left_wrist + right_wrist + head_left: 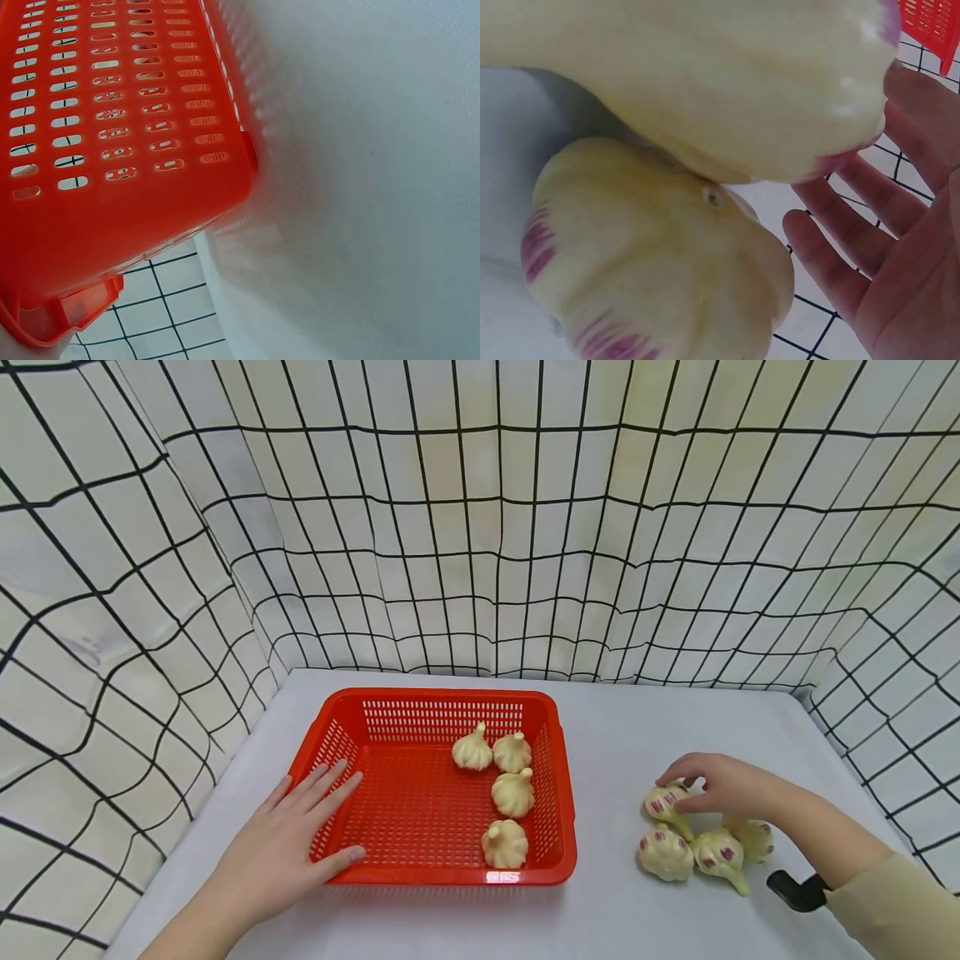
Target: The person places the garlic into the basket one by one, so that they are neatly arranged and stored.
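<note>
My left hand (288, 839) lies with straight, spread fingers over the left rim of a red plastic basket (450, 878). Inside the basket, against its right side, sit several plain cream garlic bulbs (512, 793). My right hand (731, 787) is at a cluster on the right, thumb and fingertips around a purple-streaked garlic bulb (662, 802). Beside that one lie more streaked garlic bulbs (666, 853), partly under the hand and forearm. Close up in the right wrist view, the fingers (847, 255) reach along the side of a large-looking garlic bulb (727, 90).
White cloth covers the table (600, 910). A black grid net (495, 552) over white sheeting walls the back and both sides. Near the right sleeve is a black wrist-camera piece (797, 892). The slotted basket wall (112, 112) fills much of the left wrist view.
</note>
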Demonstrator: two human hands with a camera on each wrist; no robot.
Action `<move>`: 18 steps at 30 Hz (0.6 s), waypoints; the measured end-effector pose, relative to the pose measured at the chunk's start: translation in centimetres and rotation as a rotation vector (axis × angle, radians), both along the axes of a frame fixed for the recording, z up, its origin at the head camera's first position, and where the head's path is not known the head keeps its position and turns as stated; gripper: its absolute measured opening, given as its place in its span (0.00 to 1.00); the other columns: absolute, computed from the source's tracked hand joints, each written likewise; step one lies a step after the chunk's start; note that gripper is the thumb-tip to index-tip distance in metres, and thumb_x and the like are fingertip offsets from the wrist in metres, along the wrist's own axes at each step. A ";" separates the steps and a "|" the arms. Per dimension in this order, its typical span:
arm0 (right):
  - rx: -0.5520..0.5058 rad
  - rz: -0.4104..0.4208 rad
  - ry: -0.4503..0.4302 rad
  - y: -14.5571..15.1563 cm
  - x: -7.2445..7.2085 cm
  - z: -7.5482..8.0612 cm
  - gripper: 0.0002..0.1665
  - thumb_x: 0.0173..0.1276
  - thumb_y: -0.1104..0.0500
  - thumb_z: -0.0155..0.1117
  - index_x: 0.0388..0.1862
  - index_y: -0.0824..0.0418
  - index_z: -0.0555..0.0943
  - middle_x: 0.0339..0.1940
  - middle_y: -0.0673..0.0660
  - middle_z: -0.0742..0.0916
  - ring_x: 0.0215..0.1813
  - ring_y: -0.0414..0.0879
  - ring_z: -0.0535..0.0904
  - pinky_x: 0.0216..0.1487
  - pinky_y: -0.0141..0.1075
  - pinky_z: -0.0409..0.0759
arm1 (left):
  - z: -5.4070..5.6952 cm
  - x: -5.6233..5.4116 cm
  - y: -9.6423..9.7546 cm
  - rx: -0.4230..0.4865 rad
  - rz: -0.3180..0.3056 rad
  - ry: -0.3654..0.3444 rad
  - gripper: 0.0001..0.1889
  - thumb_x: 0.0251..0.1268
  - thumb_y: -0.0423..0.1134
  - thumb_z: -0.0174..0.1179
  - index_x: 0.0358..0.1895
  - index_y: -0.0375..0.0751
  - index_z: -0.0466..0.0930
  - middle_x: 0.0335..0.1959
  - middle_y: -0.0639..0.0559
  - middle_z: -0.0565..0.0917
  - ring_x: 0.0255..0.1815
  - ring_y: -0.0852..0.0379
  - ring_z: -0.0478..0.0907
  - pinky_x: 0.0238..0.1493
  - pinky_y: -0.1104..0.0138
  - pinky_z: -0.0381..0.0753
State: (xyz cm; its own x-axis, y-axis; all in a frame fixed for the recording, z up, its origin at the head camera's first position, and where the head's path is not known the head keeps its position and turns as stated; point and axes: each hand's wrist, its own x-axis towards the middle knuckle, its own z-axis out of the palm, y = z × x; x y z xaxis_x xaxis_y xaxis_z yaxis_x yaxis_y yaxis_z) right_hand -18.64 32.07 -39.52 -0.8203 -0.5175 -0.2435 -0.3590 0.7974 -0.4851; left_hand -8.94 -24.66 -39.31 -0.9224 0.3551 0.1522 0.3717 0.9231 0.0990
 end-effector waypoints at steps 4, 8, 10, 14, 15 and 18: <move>0.004 -0.001 -0.014 -0.6 -0.1 0.2 0.19 0.63 0.48 0.73 0.52 0.49 0.85 0.54 0.49 0.84 0.52 0.48 0.79 0.52 0.48 0.80 | -0.1 0.0 0.0 -0.006 0.004 -0.003 0.47 0.58 0.74 0.55 0.78 0.56 0.58 0.78 0.48 0.58 0.75 0.41 0.59 0.77 0.46 0.43; 0.019 0.003 -0.025 -1.3 -0.3 0.5 0.17 0.64 0.50 0.72 0.51 0.49 0.85 0.54 0.50 0.84 0.55 0.51 0.78 0.54 0.52 0.80 | 0.0 0.0 0.0 0.001 0.001 0.004 0.47 0.58 0.73 0.57 0.78 0.56 0.58 0.78 0.47 0.59 0.75 0.41 0.60 0.75 0.43 0.48; 0.033 0.003 -0.030 -1.6 -0.4 0.6 0.16 0.64 0.51 0.72 0.51 0.49 0.85 0.55 0.51 0.83 0.57 0.54 0.78 0.56 0.55 0.79 | 0.1 0.1 0.0 0.004 0.000 0.005 0.46 0.58 0.72 0.57 0.78 0.56 0.58 0.78 0.47 0.59 0.75 0.41 0.60 0.75 0.43 0.48; 0.079 0.008 -0.024 -2.6 -0.7 0.7 0.16 0.64 0.52 0.72 0.50 0.49 0.86 0.56 0.53 0.83 0.62 0.58 0.76 0.61 0.58 0.74 | -0.1 0.0 0.0 -0.005 0.003 0.001 0.47 0.59 0.73 0.56 0.78 0.56 0.58 0.78 0.47 0.58 0.75 0.41 0.59 0.78 0.48 0.39; 0.090 0.007 -0.024 -2.8 -0.8 0.6 0.16 0.64 0.52 0.72 0.50 0.49 0.86 0.56 0.52 0.83 0.62 0.58 0.76 0.62 0.59 0.74 | -0.1 0.0 0.0 -0.008 0.004 -0.001 0.47 0.59 0.74 0.55 0.78 0.56 0.57 0.79 0.48 0.58 0.75 0.41 0.59 0.78 0.52 0.34; 0.117 0.015 -0.011 -3.5 -1.1 0.6 0.18 0.63 0.52 0.72 0.52 0.51 0.86 0.56 0.52 0.84 0.62 0.58 0.76 0.62 0.58 0.74 | -0.2 0.0 -0.1 -0.012 0.004 -0.002 0.47 0.59 0.75 0.53 0.79 0.56 0.57 0.79 0.48 0.58 0.75 0.41 0.59 0.77 0.59 0.25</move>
State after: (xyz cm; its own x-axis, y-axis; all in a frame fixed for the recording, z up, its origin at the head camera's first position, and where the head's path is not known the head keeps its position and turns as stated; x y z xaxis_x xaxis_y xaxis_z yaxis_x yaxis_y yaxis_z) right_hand -19.73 28.53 -38.92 -0.8099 -0.4971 -0.3113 -0.3665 0.8433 -0.3932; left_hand -8.99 -24.72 -39.52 -0.9240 0.3533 0.1462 0.3680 0.9256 0.0890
